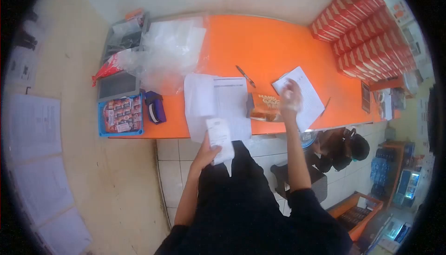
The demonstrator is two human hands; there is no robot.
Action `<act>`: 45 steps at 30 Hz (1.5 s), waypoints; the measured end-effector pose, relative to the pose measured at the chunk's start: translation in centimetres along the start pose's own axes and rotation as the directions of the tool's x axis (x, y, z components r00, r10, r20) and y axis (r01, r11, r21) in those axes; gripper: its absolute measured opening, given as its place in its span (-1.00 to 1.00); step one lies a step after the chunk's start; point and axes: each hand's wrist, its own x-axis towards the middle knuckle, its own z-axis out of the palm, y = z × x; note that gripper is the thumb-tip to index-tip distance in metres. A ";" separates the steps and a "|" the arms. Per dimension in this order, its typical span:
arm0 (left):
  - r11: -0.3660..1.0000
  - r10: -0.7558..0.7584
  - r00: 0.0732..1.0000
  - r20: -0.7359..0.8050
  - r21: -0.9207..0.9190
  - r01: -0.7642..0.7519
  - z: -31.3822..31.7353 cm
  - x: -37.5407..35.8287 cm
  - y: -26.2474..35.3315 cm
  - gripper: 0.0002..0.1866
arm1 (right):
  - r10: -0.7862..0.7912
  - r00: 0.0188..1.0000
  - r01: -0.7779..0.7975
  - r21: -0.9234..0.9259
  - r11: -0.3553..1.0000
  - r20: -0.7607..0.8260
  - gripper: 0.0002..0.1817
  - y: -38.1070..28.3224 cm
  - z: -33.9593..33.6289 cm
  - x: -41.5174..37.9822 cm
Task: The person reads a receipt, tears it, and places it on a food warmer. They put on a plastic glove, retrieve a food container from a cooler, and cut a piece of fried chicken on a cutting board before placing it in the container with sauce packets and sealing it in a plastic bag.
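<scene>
My left hand (203,155) is closed around a stack of white printed paper slips (219,139), held at the table's front edge in front of my lap. My right hand (291,98) is smeared by motion, so its fingers do not show clearly. It is over the white paper pad (307,94), beside an orange packet (265,108) with pale lettering. An open book of printed sheets (232,104) lies just beyond the slips. Past it, a dark pen (245,76) rests on the orange table (260,41).
Clear plastic bags (169,52) and a grey tray (118,85) are at the left, with a blue basket (100,120) of small packs and a purple stapler-like object (155,107). Red-and-white boxes (367,41) are stacked at right. A person (344,148) crouches beyond the table, near a dark stool (311,180).
</scene>
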 end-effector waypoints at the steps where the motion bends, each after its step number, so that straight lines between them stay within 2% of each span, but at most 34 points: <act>1: 0.999 -0.018 0.999 0.048 0.033 0.016 0.3 2.7 -0.5 -0.09 | 0.113 0.914 -0.093 -0.070 0.993 0.390 -0.51 -1.4 0.9 2.9; 3: 0.984 -0.020 0.998 0.056 0.180 0.010 1.1 7.9 -2.0 -0.03 | -0.052 0.827 0.111 -0.072 0.991 0.560 -0.54 -0.1 8.1 5.6; 5: 0.944 0.174 0.981 -0.087 0.300 -0.140 1.4 12.7 -8.8 0.02 | -0.010 0.730 0.226 -0.227 0.947 0.684 -0.47 1.3 14.7 6.6; 7: 0.946 0.181 0.975 -0.130 0.293 -0.137 1.8 14.1 -5.4 0.04 | -0.115 0.652 0.460 -0.272 0.845 0.749 -0.45 6.5 22.3 6.3; 9: 0.954 0.217 0.960 -0.179 0.245 -0.170 2.6 14.5 -3.3 -0.03 | -0.063 0.645 0.455 -0.317 0.833 0.762 -0.46 5.7 23.5 6.1; 11: 0.852 0.292 0.939 -0.180 0.495 -0.170 2.2 14.4 -2.3 -0.15 | 0.154 0.682 0.207 -0.390 0.897 0.715 -0.51 3.1 21.6 6.8; 12: 0.778 0.325 0.930 -0.170 0.608 -0.160 2.0 14.2 -2.2 -0.20 | 0.030 0.732 0.096 -0.146 0.985 0.681 -0.54 2.8 20.2 7.1; 13: 0.706 0.375 0.910 -0.178 0.691 -0.156 2.0 14.2 -2.3 -0.24 | -0.004 0.767 -0.042 0.056 0.998 0.642 -0.57 1.4 17.6 7.3; 14: 0.624 0.424 0.889 -0.173 0.768 -0.148 1.9 14.2 -2.4 -0.27 | -0.037 0.799 -0.156 0.267 0.951 0.601 -0.60 0.0 15.0 7.5; 15: 0.532 0.471 0.868 -0.155 0.835 -0.139 1.8 14.1 -2.4 -0.31 | 0.002 0.806 -0.300 0.405 0.864 0.592 -0.63 -2.5 10.8 7.5; 17: 0.383 0.348 0.935 -0.071 0.921 -0.073 1.6 13.4 -0.2 -0.32 | 0.146 0.669 -0.684 0.527 0.505 0.729 -0.67 -4.7 5.2 6.1; 18: 0.300 0.285 0.958 -0.034 0.952 -0.055 1.5 13.3 0.9 -0.32 | -0.027 0.644 -0.754 0.640 0.151 0.765 -0.69 -2.8 4.3 3.8; 19: 0.288 0.237 0.971 0.016 0.954 -0.086 1.0 13.3 1.5 -0.28 | -0.199 0.655 -0.754 0.616 -0.228 0.729 -0.69 -0.9 3.3 1.5; 20: 0.279 0.188 0.980 0.067 0.953 -0.118 0.3 13.3 1.9 -0.25 | -0.081 0.607 -0.779 0.570 -0.261 0.791 -0.66 -2.6 1.5 -0.3; 22: 0.274 0.135 0.982 0.133 0.947 -0.166 -0.8 13.5 2.1 -0.17 | -0.095 0.627 -0.779 0.623 -0.073 0.773 -0.65 -3.5 0.3 -4.0; 23: 0.277 0.129 0.980 0.150 0.944 -0.181 -1.1 13.5 2.0 -0.14 | -0.239 0.668 -0.694 0.706 0.143 0.705 -0.66 -2.1 1.1 -6.7; 26: 0.253 0.149 0.972 0.179 0.944 -0.213 -1.4 13.6 1.1 -0.02 | -0.055 0.397 -0.856 0.391 0.337 0.916 -0.74 1.0 3.1 -12.6; 29: 0.217 0.200 0.965 0.168 0.953 -0.211 -1.2 13.7 0.4 0.06 | -0.042 0.765 -0.458 0.589 0.666 0.643 -0.71 2.9 7.8 -17.0; 32: 0.202 0.241 0.959 0.147 0.959 -0.198 -0.9 13.1 -0.5 0.09 | -0.088 0.811 -0.417 0.677 0.607 0.578 -0.70 1.7 10.3 -16.3; 35: 0.224 0.256 0.959 0.122 0.958 -0.182 -0.3 13.0 -0.5 0.12 | -0.060 0.719 -0.525 0.598 0.605 0.693 -0.69 1.5 11.1 -15.8; 38: 0.220 0.261 0.959 0.113 0.960 -0.173 -0.3 12.8 -0.6 0.14 | -0.147 0.828 -0.213 0.545 0.811 0.542 -0.70 0.8 11.1 -14.9; 41: 0.203 0.264 0.958 0.114 0.964 -0.171 -0.4 12.6 -0.8 0.15 | -0.090 0.799 -0.354 0.587 0.728 0.595 -0.73 0.4 12.7 -15.2; 44: 0.210 0.274 0.955 0.112 0.962 -0.173 -0.4 12.6 -1.0 0.17 | -0.039 0.757 -0.354 0.459 0.815 0.653 -0.71 0.9 13.6 -14.7; 45: 0.215 0.277 0.954 0.114 0.960 -0.177 -0.3 12.6 -1.0 0.17 | -0.037 0.739 -0.390 0.472 0.791 0.673 -0.71 0.9 13.4 -14.9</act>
